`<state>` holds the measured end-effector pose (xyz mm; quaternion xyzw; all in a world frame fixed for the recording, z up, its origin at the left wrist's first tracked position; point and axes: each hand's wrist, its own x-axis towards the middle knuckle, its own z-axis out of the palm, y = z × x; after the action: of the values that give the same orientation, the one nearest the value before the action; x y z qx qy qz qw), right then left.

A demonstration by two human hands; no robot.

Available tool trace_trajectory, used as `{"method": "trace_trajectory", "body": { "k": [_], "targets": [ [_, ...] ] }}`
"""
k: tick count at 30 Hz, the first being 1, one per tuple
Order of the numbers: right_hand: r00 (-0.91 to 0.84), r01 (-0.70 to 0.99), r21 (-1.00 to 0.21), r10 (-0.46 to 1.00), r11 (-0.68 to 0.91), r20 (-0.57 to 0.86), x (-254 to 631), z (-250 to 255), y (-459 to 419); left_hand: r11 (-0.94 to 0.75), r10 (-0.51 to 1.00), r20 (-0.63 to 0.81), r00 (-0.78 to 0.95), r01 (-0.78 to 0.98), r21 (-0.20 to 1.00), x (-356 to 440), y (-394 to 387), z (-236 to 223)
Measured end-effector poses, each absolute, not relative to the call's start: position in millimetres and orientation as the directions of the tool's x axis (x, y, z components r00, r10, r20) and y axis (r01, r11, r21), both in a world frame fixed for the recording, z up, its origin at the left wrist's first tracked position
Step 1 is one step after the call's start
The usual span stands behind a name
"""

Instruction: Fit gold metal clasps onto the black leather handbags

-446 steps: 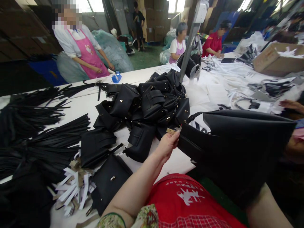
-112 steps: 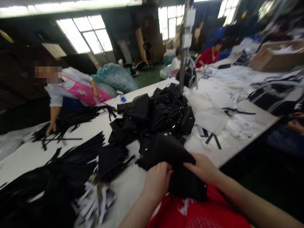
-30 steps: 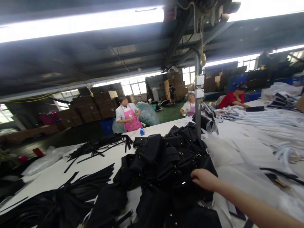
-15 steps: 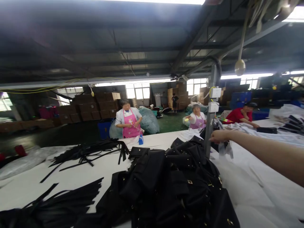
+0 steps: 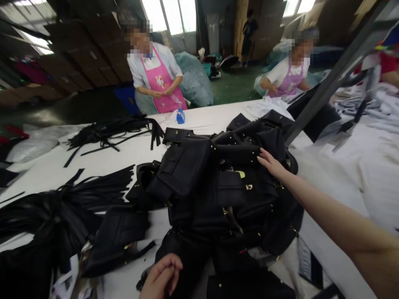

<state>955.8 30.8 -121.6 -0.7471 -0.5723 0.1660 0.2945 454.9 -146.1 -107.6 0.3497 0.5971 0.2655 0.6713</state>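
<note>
A heap of black bags [image 5: 193, 166] with small gold-coloured fittings lies in front of me on the white table. My right hand [image 5: 272, 164] reaches over from the right, fingers stretched out, its fingertips at a black strip with studs on the heap. At the bottom, my left hand [image 5: 163, 274] is beside black material, its fingers curled in; what they hold, if anything, is hidden. Left of it lies a smaller black bag [image 5: 120, 236] with a gold-coloured fitting.
Bundles of black straps [image 5: 102, 187] spread over the white table [image 5: 205, 116] at left. A small blue object [image 5: 180, 116] stands at its far edge. A slanting metal post [image 5: 330, 83] rises at right. Two people in aprons are across the table.
The view has tipped down and closer. My right hand has moved from beside the post onto the bag heap, its fingers now spread. My left hand has come into view.
</note>
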Motion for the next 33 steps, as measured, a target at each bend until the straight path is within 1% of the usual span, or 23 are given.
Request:
{"method": "trace_trajectory", "body": {
  "k": [2, 4, 9, 11, 14, 17, 21, 24, 26, 28, 31, 33],
  "targets": [
    [0.302, 0.758, -0.635, 0.943, -0.147, 0.142, 935, -136, 13, 0.605, 0.784, -0.607, 0.133, 0.054, 0.794, 462, -142, -105],
    [0.276, 0.772, -0.625, 0.946, -0.115, 0.167, 920, -142, -2, 0.618, 0.774, -0.62, 0.131, 0.055, 0.784, 469, -141, -104],
    [0.034, 0.816, -0.576, 0.992, 0.044, 0.124, 900, -146, 5, 0.608, 0.777, -0.616, 0.132, 0.097, 0.788, 481, -144, -110],
    [-0.018, 0.832, -0.549, 0.993, 0.078, 0.114, 895, -147, 19, 0.59, 0.786, -0.601, 0.147, 0.111, 0.8, 482, -145, -114],
    [-0.037, 0.852, -0.516, 0.992, 0.093, 0.118, 886, -150, 36, 0.58, 0.781, -0.596, 0.188, 0.136, 0.803, 482, -147, -125],
    [-0.027, 0.866, -0.489, 0.987, 0.104, 0.161, 880, -147, 38, 0.589, 0.767, -0.603, 0.22, 0.134, 0.797, 481, -152, -137],
    [-0.026, 0.874, -0.458, 0.956, 0.163, 0.291, 874, -116, 9, 0.578, 0.772, -0.577, 0.268, 0.082, 0.812, 487, -169, -137],
    [-0.035, 0.866, -0.441, 0.908, 0.235, 0.417, 859, -77, -40, 0.545, 0.792, -0.531, 0.302, 0.044, 0.838, 492, -188, -119],
    [-0.031, 0.834, -0.464, 0.865, 0.298, 0.5, 841, -52, -82, 0.522, 0.808, -0.508, 0.297, 0.039, 0.852, 494, -203, -101],
    [-0.016, 0.775, -0.52, 0.833, 0.359, 0.553, 820, -32, -126, 0.504, 0.824, -0.495, 0.277, 0.04, 0.863, 495, -221, -80],
    [-0.017, 0.681, -0.598, 0.826, 0.423, 0.564, 791, -12, -186, 0.474, 0.852, -0.462, 0.245, 0.012, 0.88, 493, -256, -53],
    [-0.052, 0.649, -0.6, 0.815, 0.467, 0.577, 774, -5, -217, 0.464, 0.862, -0.451, 0.231, -0.004, 0.886, 487, -284, -41]
  ]
}}
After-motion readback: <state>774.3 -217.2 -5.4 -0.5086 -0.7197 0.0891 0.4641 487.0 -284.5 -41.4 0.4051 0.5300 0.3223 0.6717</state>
